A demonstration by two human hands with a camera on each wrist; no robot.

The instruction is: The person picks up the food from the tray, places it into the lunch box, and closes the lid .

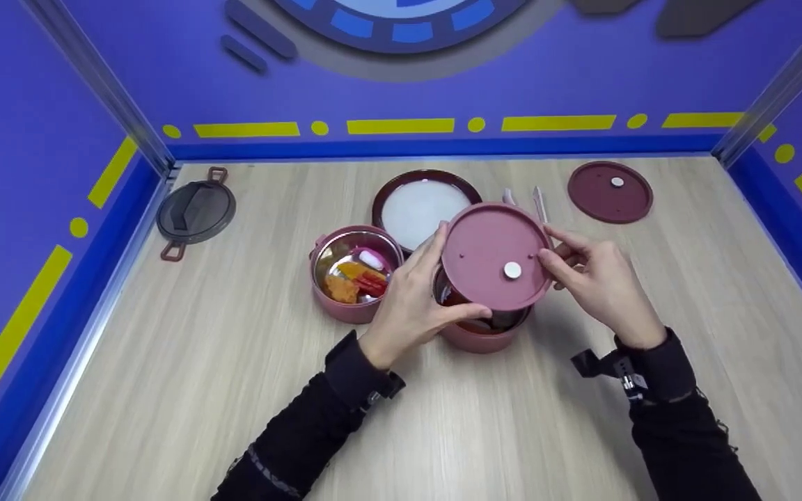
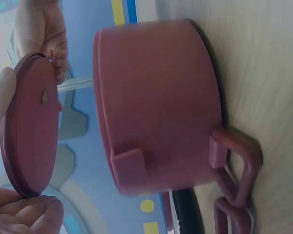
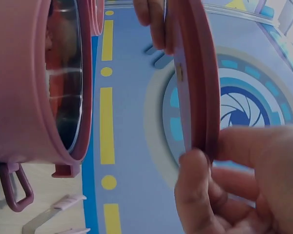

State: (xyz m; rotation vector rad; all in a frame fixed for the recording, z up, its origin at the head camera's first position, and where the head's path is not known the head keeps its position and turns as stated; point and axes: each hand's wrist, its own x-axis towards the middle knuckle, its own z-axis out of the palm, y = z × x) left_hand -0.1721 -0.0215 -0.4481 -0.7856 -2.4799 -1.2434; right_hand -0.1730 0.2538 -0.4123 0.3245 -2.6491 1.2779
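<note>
Pretty lid, honestly: round, dusty pink, matte, with a raised rim running round a flat face. A small white button sits off-centre toward the bottom, and there are two tiny dark dots, one out toward each side. It's up in the air just right of the middle of the frame, tilted, partly covering the pink pot on the counter.

Both hands are on it. The left hand spans the left edge, spread fairly wide, fingers along the upper left rim and thumb at the bottom. The right hand has a much tighter pinch on the right edge, thumb in front and curled fingers behind.

What the head cam misses: the left wrist view gets the other face of the lid, with a small brassy spot on it. It also gets the pot's outer wall, including a square tab near the rim and a looped handle lower right. The right wrist view looks past the rim at left into a shiny metal interior with something reddish-orange in it, too blurry to name. Only the head view gets the darker maroon lid in the upper right.
</note>
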